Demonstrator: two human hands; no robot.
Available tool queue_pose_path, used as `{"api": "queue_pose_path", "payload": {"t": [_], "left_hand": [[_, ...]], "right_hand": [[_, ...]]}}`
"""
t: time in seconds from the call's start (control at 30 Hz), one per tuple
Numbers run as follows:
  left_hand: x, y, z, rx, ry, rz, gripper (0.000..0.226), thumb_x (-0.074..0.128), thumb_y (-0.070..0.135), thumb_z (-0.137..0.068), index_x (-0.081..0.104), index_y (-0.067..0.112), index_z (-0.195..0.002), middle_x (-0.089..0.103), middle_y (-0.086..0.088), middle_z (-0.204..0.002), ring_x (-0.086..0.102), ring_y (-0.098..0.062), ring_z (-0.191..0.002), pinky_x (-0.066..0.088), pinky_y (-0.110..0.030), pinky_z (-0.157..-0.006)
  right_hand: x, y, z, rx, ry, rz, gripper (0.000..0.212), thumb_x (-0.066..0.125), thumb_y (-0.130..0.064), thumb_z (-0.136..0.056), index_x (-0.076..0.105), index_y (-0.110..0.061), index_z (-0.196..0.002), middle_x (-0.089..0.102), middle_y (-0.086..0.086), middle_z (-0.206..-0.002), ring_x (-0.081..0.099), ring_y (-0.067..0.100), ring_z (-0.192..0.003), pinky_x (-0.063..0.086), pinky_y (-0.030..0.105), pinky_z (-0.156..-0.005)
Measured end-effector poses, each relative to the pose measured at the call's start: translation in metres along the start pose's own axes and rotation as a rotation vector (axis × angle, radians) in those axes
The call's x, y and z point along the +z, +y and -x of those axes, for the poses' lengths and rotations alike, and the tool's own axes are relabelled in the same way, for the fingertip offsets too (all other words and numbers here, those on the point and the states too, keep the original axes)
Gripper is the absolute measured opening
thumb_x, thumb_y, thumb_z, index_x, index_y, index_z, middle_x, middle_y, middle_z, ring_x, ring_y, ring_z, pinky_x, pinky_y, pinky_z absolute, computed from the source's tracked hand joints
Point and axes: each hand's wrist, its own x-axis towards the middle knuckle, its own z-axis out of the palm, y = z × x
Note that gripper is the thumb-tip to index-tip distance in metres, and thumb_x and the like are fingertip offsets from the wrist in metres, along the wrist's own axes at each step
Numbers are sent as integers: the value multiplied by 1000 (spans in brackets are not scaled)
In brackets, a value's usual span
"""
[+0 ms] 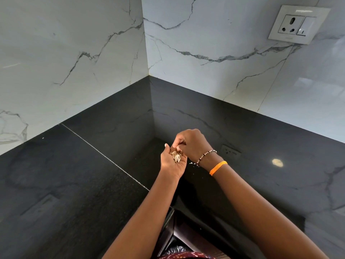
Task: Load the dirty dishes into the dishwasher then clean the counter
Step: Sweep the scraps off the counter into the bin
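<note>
My left hand [172,164] is turned palm up over the black stone counter [74,174], cupped around a small heap of pale dry scraps [176,156]. My right hand [193,144] hovers just above it with the fingertips bunched down onto the heap, pinching at the scraps. A few tiny white crumbs [192,163] lie on the counter right beside the hands. No dishes or dishwasher appear in this view.
The counter runs into an inside corner under white marble walls [205,43]. A wall socket with a switch [297,24] sits at the upper right. Below my arms, at the counter's edge, a dark opening with a black plastic bag [174,248] shows.
</note>
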Motion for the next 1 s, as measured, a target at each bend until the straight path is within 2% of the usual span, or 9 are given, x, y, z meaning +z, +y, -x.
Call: {"api": "queue_pose_path", "payload": {"t": [0.07, 0.13, 0.23, 0.3, 0.4, 0.5, 0.67, 0.8, 1.0], "left_hand": [[1, 0, 1, 0, -22, -31, 51, 30, 36, -102, 63, -1, -89, 70, -14, -72, 67, -22, -72, 51, -29, -85], [2, 2, 3, -3, -59, -33, 53, 28, 37, -102, 64, -1, -94, 72, -16, -79, 71, -23, -70, 56, -29, -75], [1, 8, 2, -12, -138, 16, 55, 25, 37, -102, 62, -4, -106, 67, -19, -108, 66, -26, -98, 56, -33, -82], [1, 13, 2, -12, -174, 61, 57, 24, 36, -102, 60, -6, -107, 62, -19, -117, 57, -28, -116, 49, -37, -93], [0, 17, 1, 3, -175, 71, 57, 22, 36, -102, 60, -7, -107, 60, -18, -119, 53, -28, -121, 45, -38, -97], [-1, 17, 0, -5, -177, 67, 57, 23, 37, -102, 60, -6, -108, 62, -18, -118, 53, -28, -121, 46, -38, -96], [-3, 20, -2, -6, -186, 82, 57, 22, 36, -103, 60, -6, -107, 61, -17, -119, 53, -27, -122, 45, -38, -97], [-5, 27, -5, 19, -186, 111, 55, 24, 35, -102, 60, -5, -109, 64, -18, -116, 54, -27, -120, 47, -38, -94], [-5, 21, -2, 9, -185, 90, 55, 23, 36, -103, 59, -5, -110, 62, -17, -118, 55, -26, -118, 48, -38, -92]], "right_hand": [[0, 2, 5, -42, 90, 95, 6, 63, -12, -80, 65, -15, -76, 65, -3, -86, 57, 10, -79, 43, 17, -57], [1, 14, 6, -53, 160, 129, 9, 66, -28, -79, 62, -20, -78, 57, -8, -84, 47, 8, -83, 34, 18, -55], [9, 48, 6, 53, 161, 89, 21, 51, -32, -91, 59, -20, -106, 56, -2, -110, 43, 20, -111, 41, 29, -85], [25, 76, 15, 215, 60, 144, 46, 40, -40, -95, 43, -13, -132, 42, 6, -138, 29, 27, -133, 25, 34, -108], [54, 101, 33, 371, -80, 273, 77, 18, -61, -92, 8, -9, -148, 2, 8, -157, -6, 25, -145, 0, 39, -118], [71, 98, 39, 203, -152, 379, 109, -18, -80, -65, -3, -10, -148, -10, 7, -156, -13, 21, -144, -6, 37, -116], [79, 80, 47, 15, -161, 257, 78, 8, -62, -87, -3, -15, -148, -14, -2, -154, -19, 13, -140, -9, 38, -118], [97, 68, 75, -341, -225, 505, 72, 11, -58, -94, 28, -9, -143, 32, 7, -149, 17, 22, -140, 7, 45, -111], [85, 81, 48, -332, -247, 571, 87, -8, -69, -82, 6, -14, -148, 7, 3, -156, -11, 21, -140, -21, 46, -109]]}}
